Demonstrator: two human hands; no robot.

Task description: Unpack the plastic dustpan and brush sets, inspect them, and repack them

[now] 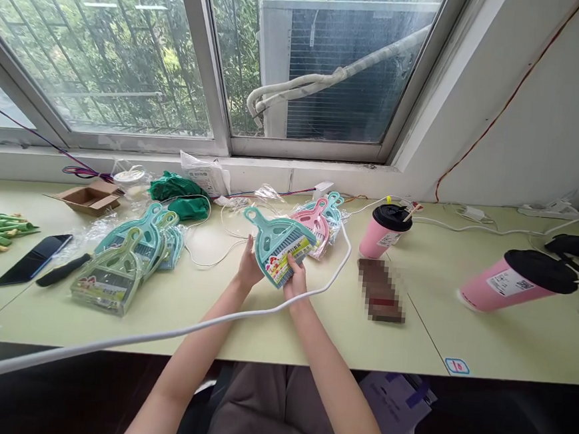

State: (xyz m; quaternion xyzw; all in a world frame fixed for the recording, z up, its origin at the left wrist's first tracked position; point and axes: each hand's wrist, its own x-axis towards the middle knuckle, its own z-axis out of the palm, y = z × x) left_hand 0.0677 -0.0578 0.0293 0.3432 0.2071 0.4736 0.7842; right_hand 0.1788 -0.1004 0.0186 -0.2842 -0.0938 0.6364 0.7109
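Note:
Above the middle of the table I hold a teal mini dustpan and brush set (272,234), tilted, with its handle pointing up and left and a yellow printed label on its lower right part. My left hand (249,267) supports it from its left side, fingers partly hidden behind it. At the lower right edge my right hand (295,280) grips it, thumb on the label. Just behind it lie a pink dustpan set (313,220) and a light blue one (333,210) in clear wrapping. To the left is a pile with a grey-green set (107,276) in front and teal sets (128,234) behind.
A white cable (231,317) crosses in front of my forearms. Pink cups (375,240) with black lids stand right, near a pixelated object (381,291). On the left are a phone (35,260), a black-handled item (63,271), a cardboard box (90,198) and green fabric (178,191).

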